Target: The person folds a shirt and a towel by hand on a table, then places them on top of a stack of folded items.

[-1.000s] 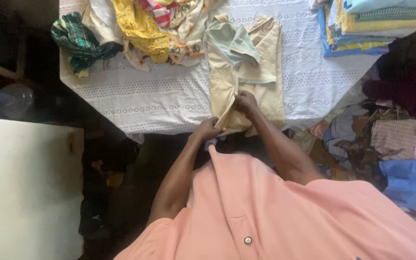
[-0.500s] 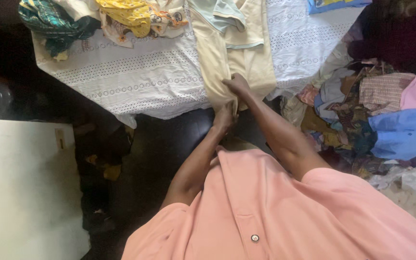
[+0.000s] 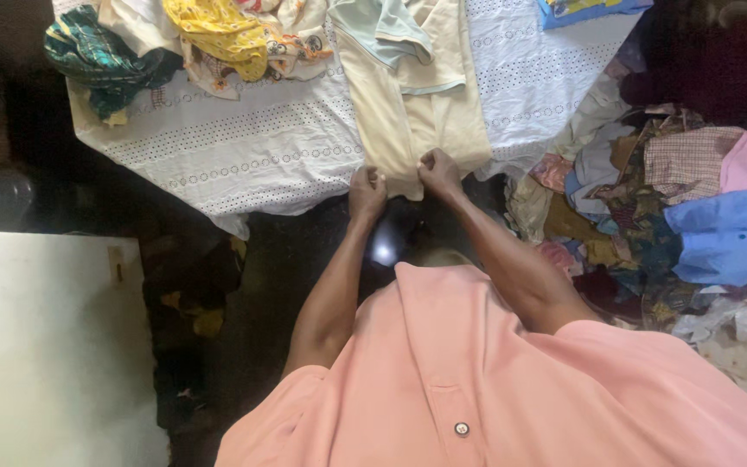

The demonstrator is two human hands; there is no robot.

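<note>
Both of my hands now sit side by side at the near hem of the cream polo shirt point(image 3: 412, 121); half a second ago the left one was lower, under the right, near the counter edge. My left hand point(image 3: 367, 192) is closed into a fist, pinching the hem's left corner. My right hand point(image 3: 439, 171) is closed too, gripping the hem just beside it, so the fabric between them is bunched. I judge this paired grip keeps the bottom edge even and taut.

Lengthwise on the counter point(image 3: 261, 143), which wears a white eyelet cloth, the shirt lies with its pale green collar point(image 3: 382, 26) at the far end and its hem hanging just past the near edge.

At far left sits a crumpled green plaid garment point(image 3: 97, 60), and next to it a loose yellow printed garment point(image 3: 218, 30). A folded blue and yellow stack point(image 3: 585, 9) shows at the far right corner. Right of the counter, lower down, lies a heap of mixed clothes point(image 3: 650, 199), checked, pink and blue. A pale flat surface point(image 3: 45, 346) fills the lower left. I see no packages, labels or signs.
</note>
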